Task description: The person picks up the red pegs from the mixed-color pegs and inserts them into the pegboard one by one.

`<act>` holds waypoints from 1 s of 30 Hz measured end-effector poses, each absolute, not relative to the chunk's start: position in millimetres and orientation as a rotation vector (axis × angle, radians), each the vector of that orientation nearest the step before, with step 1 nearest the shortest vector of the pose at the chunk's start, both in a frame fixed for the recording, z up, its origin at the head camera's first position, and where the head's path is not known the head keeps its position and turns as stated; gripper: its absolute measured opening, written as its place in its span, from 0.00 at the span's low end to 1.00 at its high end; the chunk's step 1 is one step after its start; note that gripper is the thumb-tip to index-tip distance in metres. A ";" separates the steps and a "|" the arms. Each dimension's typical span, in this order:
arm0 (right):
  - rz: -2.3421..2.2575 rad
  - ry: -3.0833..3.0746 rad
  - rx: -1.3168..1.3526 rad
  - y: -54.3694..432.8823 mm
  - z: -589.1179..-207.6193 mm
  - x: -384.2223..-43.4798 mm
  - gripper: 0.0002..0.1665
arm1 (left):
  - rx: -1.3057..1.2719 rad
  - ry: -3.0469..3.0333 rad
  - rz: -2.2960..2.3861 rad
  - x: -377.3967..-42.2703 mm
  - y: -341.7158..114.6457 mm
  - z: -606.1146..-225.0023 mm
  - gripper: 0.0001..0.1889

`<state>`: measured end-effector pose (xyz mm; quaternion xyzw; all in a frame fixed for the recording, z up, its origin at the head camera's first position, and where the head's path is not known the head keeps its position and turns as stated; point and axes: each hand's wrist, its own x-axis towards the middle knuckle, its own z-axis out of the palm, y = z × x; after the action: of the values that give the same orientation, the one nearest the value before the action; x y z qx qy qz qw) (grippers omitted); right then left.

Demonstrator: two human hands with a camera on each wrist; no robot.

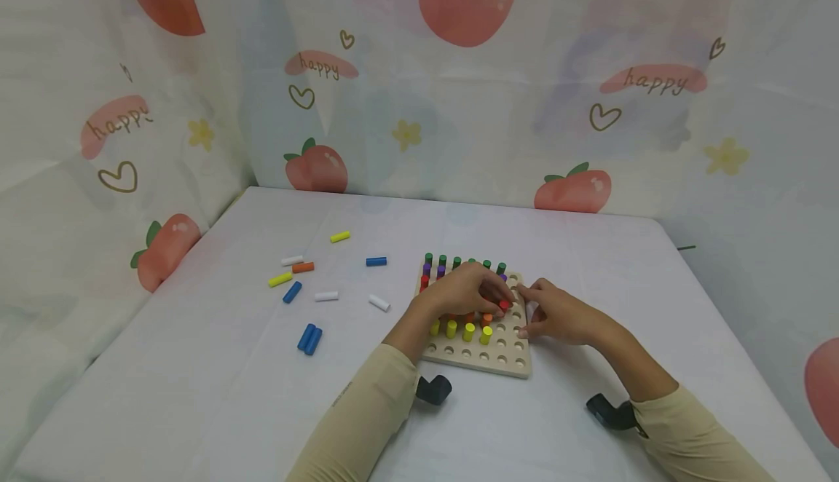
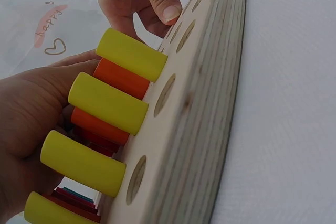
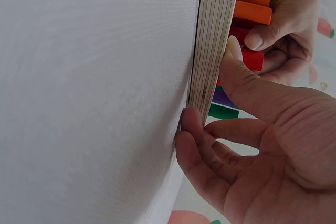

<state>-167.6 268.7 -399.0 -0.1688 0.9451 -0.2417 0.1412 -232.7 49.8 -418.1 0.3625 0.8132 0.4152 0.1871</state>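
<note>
A wooden pegboard (image 1: 475, 364) lies on the table with rows of green, purple, red, orange and yellow pegs upright in its holes. My left hand (image 1: 464, 294) reaches over the board and pinches a red peg (image 3: 254, 60) at the right end of the red row. In the left wrist view, yellow pegs (image 2: 107, 103) and orange pegs (image 2: 123, 80) stand in front of that hand, hiding its fingertips. At the board's right side, my right hand (image 1: 565, 314) holds the edge, thumb (image 3: 233, 51) up by the top face and fingers against the side.
Loose pegs lie left of the board: blue pegs (image 1: 309, 339), white pegs (image 1: 379, 303), yellow pegs (image 1: 280, 279) and an orange peg (image 1: 303, 267). A white cloth (image 1: 216, 394) covers the table. Printed curtains (image 1: 459, 103) hang behind and at the sides.
</note>
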 end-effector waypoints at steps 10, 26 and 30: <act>-0.706 2.723 -0.492 272.4 -398.4 -166.3 0.53 | 1.056 2.265 1.159 -233.7 51.3 -417.7 0.11; -0.675 2.687 -0.427 278.6 -399.9 -169.1 0.56 | 1.170 2.345 0.898 -236.1 -20.1 -390.6 0.14; -0.635 2.766 -0.466 286.7 -389.8 -170.4 0.51 | 1.089 2.484 0.759 -232.1 -61.5 -382.7 0.15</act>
<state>-170.4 286.7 -389.8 -0.1608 0.9533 -0.2187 0.1322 -232.1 -61.5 -382.7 0.3814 0.8704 0.2660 0.1619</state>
